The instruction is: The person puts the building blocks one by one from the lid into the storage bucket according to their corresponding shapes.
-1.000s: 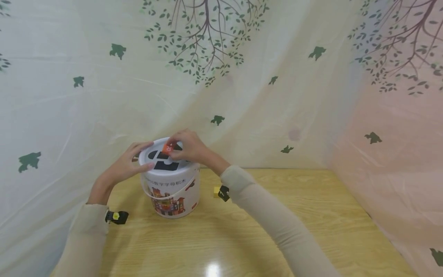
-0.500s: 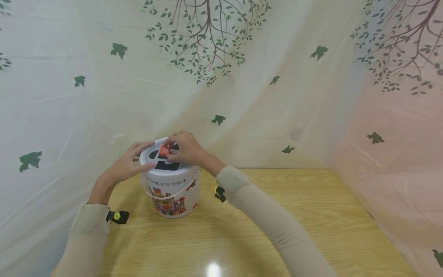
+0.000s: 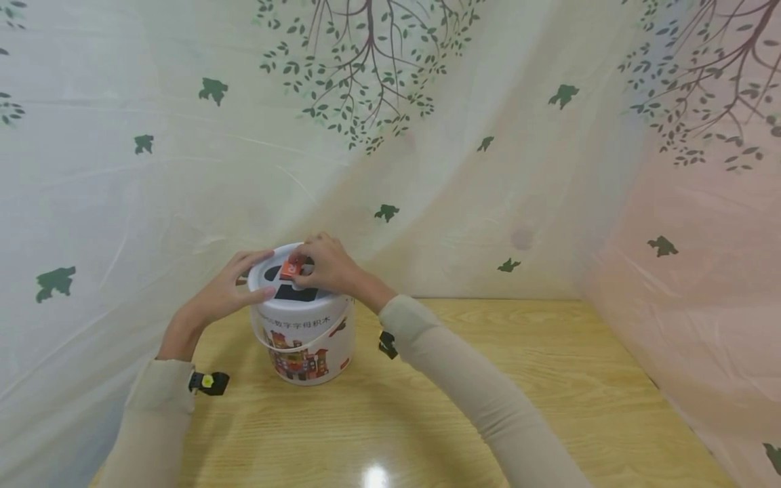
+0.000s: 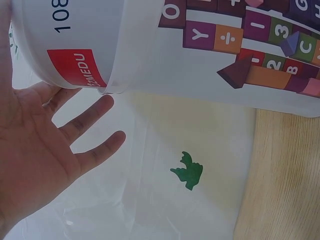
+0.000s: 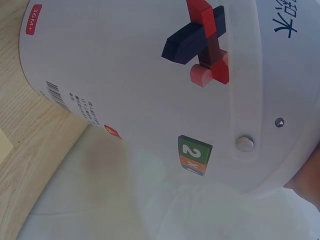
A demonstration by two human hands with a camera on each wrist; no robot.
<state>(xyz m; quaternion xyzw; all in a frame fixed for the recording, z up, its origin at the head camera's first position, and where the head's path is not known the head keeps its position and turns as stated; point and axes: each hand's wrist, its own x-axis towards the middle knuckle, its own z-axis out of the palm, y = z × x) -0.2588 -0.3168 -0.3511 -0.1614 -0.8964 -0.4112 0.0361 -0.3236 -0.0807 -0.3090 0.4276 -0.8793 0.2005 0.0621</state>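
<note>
A white bucket (image 3: 308, 339) printed with colourful toy blocks and Chinese characters stands upright on the table. Its white lid (image 3: 270, 298) has dark cut-out openings of several shapes. My right hand (image 3: 332, 263) pinches a red-orange letter block (image 3: 289, 269) between thumb and fingers, right at a lid opening. Across the lid's left side, my left hand (image 3: 222, 291) rests with its thumb and a finger on the rim. In the left wrist view, the other fingers (image 4: 102, 150) of that hand stretch out straight beside the bucket. In the right wrist view the bucket hides most of my right hand.
The wooden table (image 3: 488, 379) extends to the right and in front of the bucket. A pale fabric backdrop (image 3: 451, 224) with printed leaves hangs close behind. The bucket's thin white handle (image 3: 293, 349) hangs across its front. A small pale-yellow piece (image 5: 4, 147) lies on the table.
My right hand has shifted slightly left and down with the red-orange block, which now sits lower at the opening. A yellow block on the table is now hidden behind my right wrist. The left hand stays put.
</note>
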